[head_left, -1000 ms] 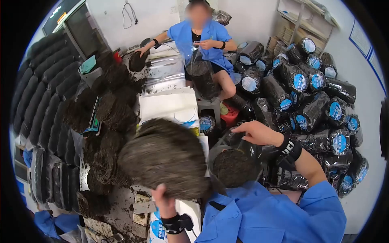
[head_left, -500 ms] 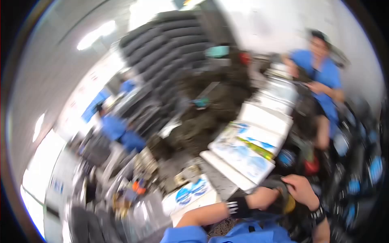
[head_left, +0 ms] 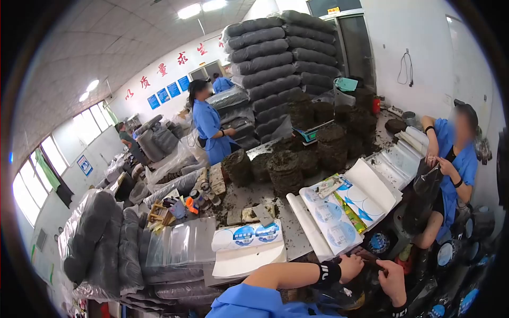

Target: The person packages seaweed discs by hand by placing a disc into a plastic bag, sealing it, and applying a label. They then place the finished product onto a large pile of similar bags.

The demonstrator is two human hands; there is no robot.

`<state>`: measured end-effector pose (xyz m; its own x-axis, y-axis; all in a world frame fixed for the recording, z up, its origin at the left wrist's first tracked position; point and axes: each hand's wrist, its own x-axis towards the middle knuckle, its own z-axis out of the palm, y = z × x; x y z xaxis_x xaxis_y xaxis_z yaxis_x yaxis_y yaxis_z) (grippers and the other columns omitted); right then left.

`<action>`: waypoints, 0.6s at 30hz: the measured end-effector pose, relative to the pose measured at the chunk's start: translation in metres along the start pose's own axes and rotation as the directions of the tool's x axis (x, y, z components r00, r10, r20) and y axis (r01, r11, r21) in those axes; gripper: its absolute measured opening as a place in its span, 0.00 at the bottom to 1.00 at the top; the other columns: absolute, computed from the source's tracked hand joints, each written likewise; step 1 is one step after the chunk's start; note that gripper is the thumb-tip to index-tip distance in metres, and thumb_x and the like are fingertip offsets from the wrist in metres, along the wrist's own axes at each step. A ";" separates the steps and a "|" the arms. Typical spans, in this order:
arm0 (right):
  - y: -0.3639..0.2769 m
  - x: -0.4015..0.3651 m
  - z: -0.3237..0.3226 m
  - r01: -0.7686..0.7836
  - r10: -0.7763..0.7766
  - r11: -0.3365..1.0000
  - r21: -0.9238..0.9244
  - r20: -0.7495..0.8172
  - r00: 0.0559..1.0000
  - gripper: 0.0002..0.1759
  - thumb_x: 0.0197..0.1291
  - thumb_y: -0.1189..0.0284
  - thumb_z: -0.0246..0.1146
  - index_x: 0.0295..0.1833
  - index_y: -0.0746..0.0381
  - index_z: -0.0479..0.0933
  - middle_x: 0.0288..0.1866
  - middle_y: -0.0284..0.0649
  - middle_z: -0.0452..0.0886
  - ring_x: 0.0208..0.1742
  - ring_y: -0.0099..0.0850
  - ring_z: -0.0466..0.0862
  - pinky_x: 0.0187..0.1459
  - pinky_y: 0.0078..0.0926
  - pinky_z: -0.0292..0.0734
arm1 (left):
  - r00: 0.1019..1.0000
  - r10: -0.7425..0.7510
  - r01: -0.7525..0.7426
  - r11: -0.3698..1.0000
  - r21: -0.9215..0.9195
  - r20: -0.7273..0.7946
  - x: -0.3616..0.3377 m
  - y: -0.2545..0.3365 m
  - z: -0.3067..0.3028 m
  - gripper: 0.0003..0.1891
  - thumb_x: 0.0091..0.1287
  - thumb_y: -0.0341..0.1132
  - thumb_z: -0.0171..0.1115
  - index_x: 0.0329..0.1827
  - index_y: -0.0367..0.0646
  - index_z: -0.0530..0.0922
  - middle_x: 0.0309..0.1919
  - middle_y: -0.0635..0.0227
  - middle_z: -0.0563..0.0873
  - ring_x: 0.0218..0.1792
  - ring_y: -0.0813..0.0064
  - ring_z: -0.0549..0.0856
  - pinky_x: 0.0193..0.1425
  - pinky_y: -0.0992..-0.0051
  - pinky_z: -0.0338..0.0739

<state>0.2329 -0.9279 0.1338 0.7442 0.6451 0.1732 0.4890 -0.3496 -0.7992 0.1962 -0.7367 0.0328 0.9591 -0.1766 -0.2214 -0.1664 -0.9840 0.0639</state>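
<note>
At the lower right, my left hand (head_left: pixel 350 268) has its fingers curled and pinched on the gathered edge of a dark plastic bag (head_left: pixel 366 283). Facing it, my right hand (head_left: pixel 393 281) is closed on the same bag's edge, thumb and fingertips together. The bag hangs below both hands in front of my body, and its lower part is lost in shadow. Just beyond my hands, a stack of printed white sheets (head_left: pixel 328 218) with blue designs lies along the table edge.
Round dark blocks (head_left: pixel 285 172) and a scale (head_left: pixel 307 136) stand on the table. More printed sheets (head_left: pixel 249 254) lie to the left. Filled black bags (head_left: pixel 446 256) crowd the floor at right, near a seated co-worker (head_left: pixel 457 153). Another worker (head_left: pixel 208 122) stands behind the table.
My view has turned to the right and steadied from a blur. Both hands stay closed on the dark bag; they sit slightly lower in view. A worker at the back left now appears upright.
</note>
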 end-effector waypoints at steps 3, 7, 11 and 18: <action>-0.002 0.003 0.010 0.084 -0.084 0.996 0.009 -0.001 0.996 0.20 0.48 0.85 0.61 0.49 0.68 0.82 0.46 0.50 0.85 0.38 0.40 0.87 0.40 0.28 0.81 | 0.995 0.035 -0.017 0.983 -0.184 0.095 0.010 -0.030 0.036 0.32 0.47 0.29 0.72 0.59 0.35 0.72 0.52 0.54 0.81 0.55 0.49 0.80 0.51 0.49 0.80; -0.001 0.004 0.016 0.177 -0.177 0.984 0.036 0.005 0.984 0.21 0.48 0.85 0.63 0.52 0.66 0.83 0.43 0.47 0.87 0.28 0.30 0.83 0.34 0.23 0.78 | 0.914 0.118 0.043 0.923 -0.381 0.389 0.018 -0.045 0.042 0.33 0.52 0.29 0.68 0.64 0.33 0.70 0.62 0.48 0.77 0.63 0.44 0.77 0.56 0.47 0.77; -0.001 0.006 0.024 0.085 -0.083 0.996 0.033 -0.052 0.995 0.20 0.48 0.86 0.63 0.50 0.67 0.83 0.41 0.47 0.87 0.30 0.32 0.84 0.35 0.24 0.78 | 0.987 0.037 -0.022 0.995 -0.096 0.158 0.020 -0.034 0.063 0.28 0.55 0.32 0.66 0.61 0.35 0.74 0.61 0.48 0.78 0.67 0.51 0.73 0.59 0.43 0.73; 0.011 0.005 0.006 0.072 -0.087 0.992 -0.104 -0.153 0.984 0.19 0.51 0.83 0.62 0.51 0.65 0.82 0.43 0.49 0.85 0.37 0.41 0.86 0.41 0.32 0.80 | 0.880 0.336 -0.300 0.941 -0.157 0.336 -0.021 -0.032 -0.007 0.19 0.58 0.48 0.67 0.32 0.36 0.85 0.32 0.53 0.88 0.36 0.54 0.89 0.40 0.59 0.83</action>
<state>0.2390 -0.9240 0.1227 0.7596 0.5614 0.3286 0.5860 -0.3713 -0.7203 0.1827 -0.7011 0.0424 0.7106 -0.4943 -0.5007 -0.4080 -0.8692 0.2791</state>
